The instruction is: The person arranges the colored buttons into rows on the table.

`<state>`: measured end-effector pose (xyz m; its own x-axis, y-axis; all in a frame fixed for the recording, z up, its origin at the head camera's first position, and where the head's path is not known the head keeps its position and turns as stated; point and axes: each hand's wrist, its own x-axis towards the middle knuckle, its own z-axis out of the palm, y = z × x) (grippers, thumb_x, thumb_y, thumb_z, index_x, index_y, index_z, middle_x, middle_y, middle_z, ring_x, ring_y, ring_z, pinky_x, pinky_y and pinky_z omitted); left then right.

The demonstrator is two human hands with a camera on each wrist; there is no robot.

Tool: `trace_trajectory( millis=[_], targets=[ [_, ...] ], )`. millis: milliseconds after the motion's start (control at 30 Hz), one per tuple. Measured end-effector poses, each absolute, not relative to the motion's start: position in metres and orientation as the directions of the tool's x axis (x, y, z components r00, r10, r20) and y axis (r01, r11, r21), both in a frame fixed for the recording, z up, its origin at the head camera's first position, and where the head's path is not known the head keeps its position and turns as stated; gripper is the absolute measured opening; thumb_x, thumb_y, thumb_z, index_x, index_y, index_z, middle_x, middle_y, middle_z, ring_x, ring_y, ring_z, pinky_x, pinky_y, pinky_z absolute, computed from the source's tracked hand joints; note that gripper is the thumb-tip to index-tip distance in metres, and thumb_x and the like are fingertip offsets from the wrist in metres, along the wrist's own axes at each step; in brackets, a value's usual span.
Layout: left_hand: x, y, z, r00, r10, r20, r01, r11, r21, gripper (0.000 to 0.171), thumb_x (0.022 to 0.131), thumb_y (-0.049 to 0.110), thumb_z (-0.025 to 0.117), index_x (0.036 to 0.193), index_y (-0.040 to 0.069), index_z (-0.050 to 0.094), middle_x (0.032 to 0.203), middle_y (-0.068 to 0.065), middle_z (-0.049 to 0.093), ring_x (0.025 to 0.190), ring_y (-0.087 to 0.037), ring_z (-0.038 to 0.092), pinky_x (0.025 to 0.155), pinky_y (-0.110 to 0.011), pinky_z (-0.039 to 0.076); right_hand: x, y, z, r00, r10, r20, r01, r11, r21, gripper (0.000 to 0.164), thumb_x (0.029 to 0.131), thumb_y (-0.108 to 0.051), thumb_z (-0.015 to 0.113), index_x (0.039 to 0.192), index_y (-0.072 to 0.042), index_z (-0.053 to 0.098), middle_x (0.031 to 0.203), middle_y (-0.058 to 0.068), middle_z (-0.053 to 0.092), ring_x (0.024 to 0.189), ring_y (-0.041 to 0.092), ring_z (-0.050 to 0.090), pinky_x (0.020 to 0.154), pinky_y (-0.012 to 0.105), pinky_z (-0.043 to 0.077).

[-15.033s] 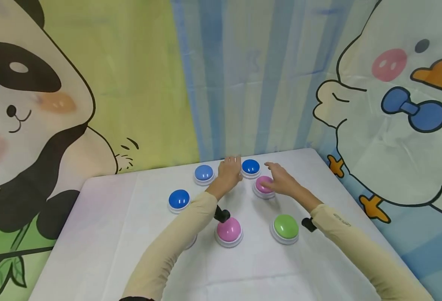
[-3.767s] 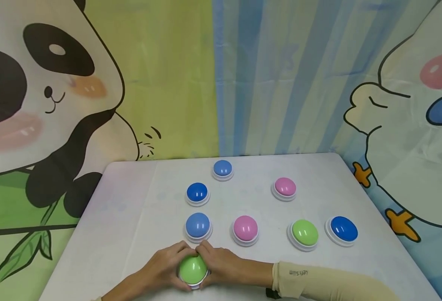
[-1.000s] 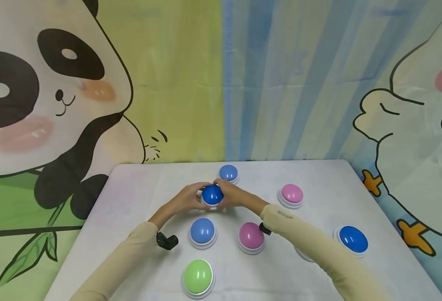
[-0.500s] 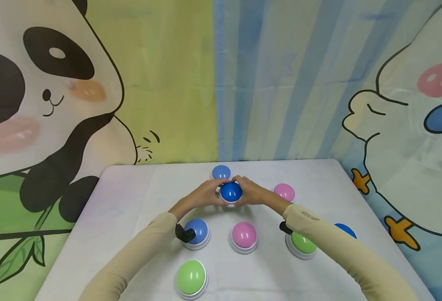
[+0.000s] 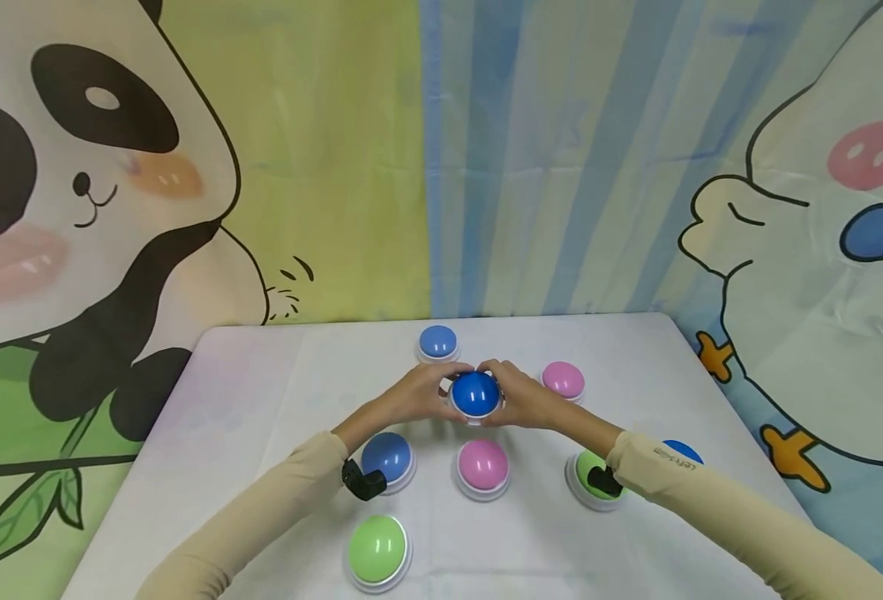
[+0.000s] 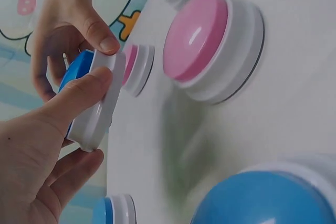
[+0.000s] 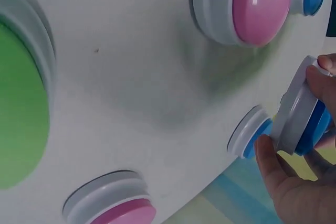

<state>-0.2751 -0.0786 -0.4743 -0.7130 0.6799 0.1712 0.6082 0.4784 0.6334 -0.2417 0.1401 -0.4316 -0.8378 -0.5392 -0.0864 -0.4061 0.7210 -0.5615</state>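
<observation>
Both hands hold a dark blue dome push button [image 5: 474, 393] with a white base, raised above the table toward the back middle. My left hand [image 5: 420, 393] grips its left side and my right hand [image 5: 525, 400] its right side, index fingers and thumbs nearly meeting around it. In the left wrist view the white base [image 6: 100, 111] is tilted on edge, and thumbs press against its underside. A light blue button [image 5: 438, 342] stands just behind the hands. A pink button [image 5: 564, 379] sits to their right, and another pink button [image 5: 484, 463] in front.
On the white table [image 5: 261, 400] a light blue button [image 5: 387, 456] stands left of centre, partly behind the wrist camera. A green button [image 5: 377, 548] is at the front. The right forearm partly covers another green button [image 5: 589, 483] and a dark blue button [image 5: 683, 451]. Printed curtains [image 5: 336, 167] hang behind.
Earlier both hands held the front green button, which now stands released. Since then they have lifted the dark blue button from the left and carried it right, lately slightly nearer.
</observation>
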Motion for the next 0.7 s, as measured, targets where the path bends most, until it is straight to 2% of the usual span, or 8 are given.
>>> trace_trajectory(
  millis=[133,367,567,700],
  targets=[
    [-0.259,-0.077,-0.467,-0.708,0.683,0.18,0.608,0.46,0.647,0.079,0.066,0.05,0.076,0.133,0.021,0.046,0.128,0.004,0.057,0.111,-0.008,0.057,0.078,-0.014,0.051,-0.223,0.144,-0.428,-0.846,-0.532,-0.025,-0.42,0.696,-0.583,0.076,0.067,-0.025,0.082,0.129,-0.012,0.039,0.119,0.009,0.05,0.112,0.024,0.052,0.085,0.037,0.054],
    [-0.219,-0.082,-0.456,-0.694,0.687,0.214,0.62,0.419,0.664,0.081,0.065,0.047,0.078,0.133,0.015,0.047,0.128,0.001,0.057,0.107,-0.009,0.059,0.078,-0.014,0.051,-0.18,0.143,-0.423,-0.875,-0.483,-0.028,-0.358,0.684,-0.636,0.078,0.065,-0.029,0.083,0.128,-0.012,0.04,0.118,0.003,0.05,0.106,0.018,0.053,0.081,0.031,0.055],
    [-0.183,-0.082,-0.452,-0.666,0.705,0.246,0.656,0.396,0.642,0.08,0.066,0.048,0.077,0.132,0.012,0.048,0.126,0.0,0.058,0.103,-0.01,0.061,0.079,-0.014,0.051,-0.147,0.145,-0.42,-0.857,-0.516,-0.015,-0.405,0.69,-0.6,0.075,0.064,-0.035,0.083,0.123,-0.011,0.044,0.112,0.001,0.051,0.101,0.015,0.055,0.081,0.031,0.055],
    [-0.165,-0.081,-0.452,-0.679,0.69,0.25,0.657,0.42,0.626,0.079,0.066,0.051,0.075,0.131,0.015,0.048,0.126,0.002,0.059,0.102,-0.008,0.062,0.08,-0.014,0.051,-0.135,0.145,-0.42,-0.84,-0.543,-0.005,-0.445,0.693,-0.567,0.075,0.063,-0.034,0.083,0.122,-0.01,0.044,0.111,0.002,0.052,0.103,0.017,0.057,0.082,0.032,0.055]
  ],
)
